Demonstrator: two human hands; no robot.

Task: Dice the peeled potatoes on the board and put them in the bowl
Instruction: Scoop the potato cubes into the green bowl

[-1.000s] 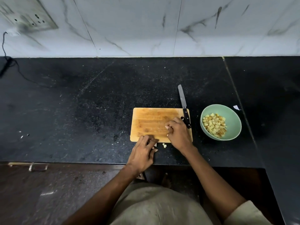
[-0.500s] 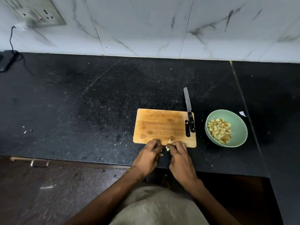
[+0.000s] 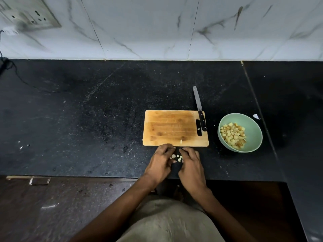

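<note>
From your head view, the green bowl at centre right of the frame holds a heap of diced potato, piled mostly toward its left and near side. Left of it the wooden board lies nearly bare: one small potato piece stands near its lower edge and a pale scrap sits by the slot at its right end. The knife rests across the board's upper right corner, handle on the wood and blade pointing up the frame over the black bench. Just below the board's lower edge, your left hand and right hand sit close together on the bench with fingers curled inward, and a few loose potato cubes lie in the gap between them. Whether either grip has closed on a cube or only cups around them you cannot tell; the fingertips hide the contact. Both forearms run off the lower edge.
</note>
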